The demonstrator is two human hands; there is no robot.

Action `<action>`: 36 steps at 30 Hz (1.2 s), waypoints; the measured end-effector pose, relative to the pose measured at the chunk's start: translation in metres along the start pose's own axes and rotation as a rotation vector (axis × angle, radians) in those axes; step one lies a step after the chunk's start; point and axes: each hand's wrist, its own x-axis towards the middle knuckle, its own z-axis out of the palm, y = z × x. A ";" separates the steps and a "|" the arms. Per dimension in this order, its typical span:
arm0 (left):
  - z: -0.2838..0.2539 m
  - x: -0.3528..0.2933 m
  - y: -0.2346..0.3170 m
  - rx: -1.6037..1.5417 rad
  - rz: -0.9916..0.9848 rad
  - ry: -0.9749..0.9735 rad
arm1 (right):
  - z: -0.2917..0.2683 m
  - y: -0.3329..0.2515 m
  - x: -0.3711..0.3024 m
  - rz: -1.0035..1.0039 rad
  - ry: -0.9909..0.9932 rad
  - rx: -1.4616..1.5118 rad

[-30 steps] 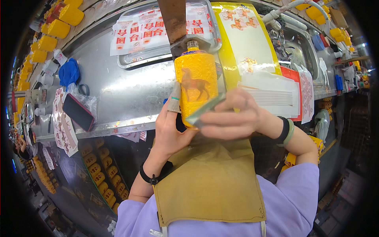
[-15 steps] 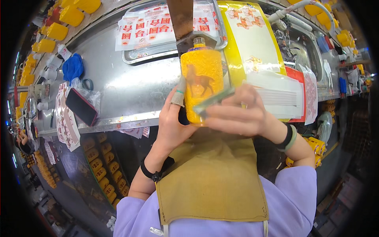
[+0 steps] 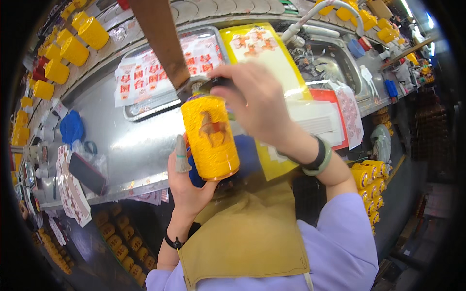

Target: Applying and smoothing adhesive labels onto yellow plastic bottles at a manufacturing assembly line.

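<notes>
A yellow textured bottle (image 3: 209, 138) with a brown horse picture on its front leans in front of me, its neck up against a bracket at the end of a brown metal bar (image 3: 162, 41). My left hand (image 3: 187, 186) holds it low down, a grey finger cot (image 3: 181, 155) on one finger along its left side. At the bottle's shoulder and neck is my right hand (image 3: 257, 99), smeared by motion. Its fingers pinch a dark flat piece (image 3: 221, 85), whose exact kind I cannot make out.
Behind the bottle lies a metal tray (image 3: 138, 114) with red-printed sheets (image 3: 150, 72). Horse transfers sit on a yellow-edged sheet (image 3: 272, 58); a sink (image 3: 335, 72) stands beyond. At left are a phone (image 3: 88, 172) and blue cloth (image 3: 72, 127). Yellow bottles (image 3: 371, 184) stack at lower right.
My right hand has gone from the bottle's lower front up to its neck, carrying the flat piece. The bottle has tilted, and the whole view has shifted and turned.
</notes>
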 end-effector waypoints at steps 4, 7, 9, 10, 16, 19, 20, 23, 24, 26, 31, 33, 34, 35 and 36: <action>-0.013 0.019 0.020 0.251 0.054 -0.280 | -0.005 -0.010 -0.032 0.369 -0.057 0.416; -0.009 0.032 0.039 0.357 0.006 -0.309 | -0.013 -0.002 -0.057 0.479 -0.151 0.444; -0.007 0.036 0.038 0.373 0.032 -0.298 | -0.024 0.000 -0.067 0.569 -0.209 0.472; -0.004 0.036 0.038 0.348 0.008 -0.251 | -0.032 0.001 -0.071 0.553 -0.218 0.417; 0.003 0.018 0.024 0.367 0.000 -0.134 | -0.068 0.077 -0.093 0.551 -0.455 -0.179; 0.003 0.017 0.025 0.399 -0.004 -0.130 | -0.097 0.200 -0.101 0.610 -0.463 -0.404; 0.003 0.017 0.025 0.394 -0.005 -0.129 | -0.109 0.233 -0.102 0.622 -0.503 -0.514; 0.006 0.020 0.026 0.379 -0.016 -0.121 | -0.126 0.317 -0.116 0.695 -0.575 -0.686; 0.006 0.022 0.026 0.378 -0.001 -0.122 | -0.127 0.340 -0.123 0.764 -0.607 -0.743; 0.005 0.023 0.028 0.381 0.011 -0.120 | -0.126 0.378 -0.131 0.862 -0.762 -0.745; 0.003 0.019 0.028 0.406 -0.013 -0.111 | -0.100 0.383 -0.132 0.989 -0.918 -0.709; 0.002 0.019 0.027 0.406 -0.027 -0.119 | -0.096 0.379 -0.132 1.028 -0.915 -0.709; 0.001 0.019 0.026 0.404 -0.038 -0.126 | -0.096 0.375 -0.131 0.981 -0.885 -0.731; 0.000 0.019 0.025 0.408 -0.040 -0.131 | -0.097 0.371 -0.131 0.937 -0.855 -0.752; 0.000 0.019 0.024 0.409 -0.019 -0.139 | -0.100 0.367 -0.130 0.941 -0.815 -0.703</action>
